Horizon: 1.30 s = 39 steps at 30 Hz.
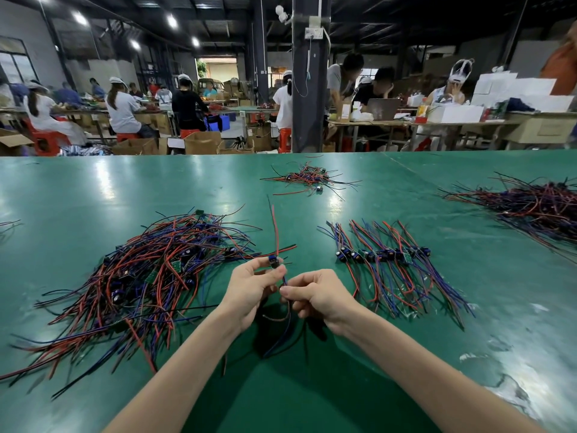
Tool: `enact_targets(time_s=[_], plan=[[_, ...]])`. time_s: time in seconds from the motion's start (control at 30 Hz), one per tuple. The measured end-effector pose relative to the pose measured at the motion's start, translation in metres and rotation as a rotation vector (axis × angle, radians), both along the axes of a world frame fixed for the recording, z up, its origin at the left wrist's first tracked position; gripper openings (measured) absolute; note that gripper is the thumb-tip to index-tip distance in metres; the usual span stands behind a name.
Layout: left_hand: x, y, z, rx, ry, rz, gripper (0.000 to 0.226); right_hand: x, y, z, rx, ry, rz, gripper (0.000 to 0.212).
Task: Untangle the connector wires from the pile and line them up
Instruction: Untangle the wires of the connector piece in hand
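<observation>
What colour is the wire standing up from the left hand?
The wire is red, clearest in the head view.

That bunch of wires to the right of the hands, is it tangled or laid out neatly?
Laid out neatly: the row of wires lies side by side, connectors in one line, unlike the tangled pile.

A wide green table (93,189) stretches before me, its glossy top mirroring the ceiling lamps (172,20). Past its far edge a dark pillar (315,120) rises to a black roof. To the left of it, people (121,110) on red stools (46,141) work at long benches (87,111), with cardboard boxes (203,142) on the floor. To the right, a wooden table (406,122) carries a laptop (383,108) and white boxes (512,89). Daylight enters through a far doorway (218,68) and a window (14,68) on my left.
</observation>
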<state>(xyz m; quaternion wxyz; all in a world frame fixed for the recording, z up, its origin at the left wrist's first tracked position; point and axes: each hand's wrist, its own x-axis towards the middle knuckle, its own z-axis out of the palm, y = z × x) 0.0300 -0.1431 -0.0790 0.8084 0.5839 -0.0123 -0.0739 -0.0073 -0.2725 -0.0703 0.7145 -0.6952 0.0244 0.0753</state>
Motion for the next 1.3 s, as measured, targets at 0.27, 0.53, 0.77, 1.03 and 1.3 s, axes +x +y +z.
enact_targets(time_s=[0.27, 0.53, 0.77, 1.03, 1.3], plan=[[0.013, 0.01, -0.002, 0.059, -0.033, 0.178, 0.018, -0.012, 0.006, 0.003, -0.14, -0.048, 0.154, 0.016], [0.023, 0.017, -0.006, 0.082, -0.048, 0.226, 0.016, -0.023, 0.006, 0.008, -0.32, -0.091, 0.342, 0.007], [0.027, 0.018, -0.009, 0.086, -0.062, 0.229, 0.015, -0.022, -0.004, 0.013, -0.433, -0.109, 0.427, 0.014], [0.026, 0.019, -0.008, 0.047, -0.049, 0.248, 0.015, -0.022, -0.006, 0.014, -0.391, -0.026, 0.475, 0.006], [0.023, 0.02, -0.005, 0.024, -0.02, 0.238, 0.011, -0.024, -0.009, 0.021, -0.414, -0.138, 0.586, 0.014]])
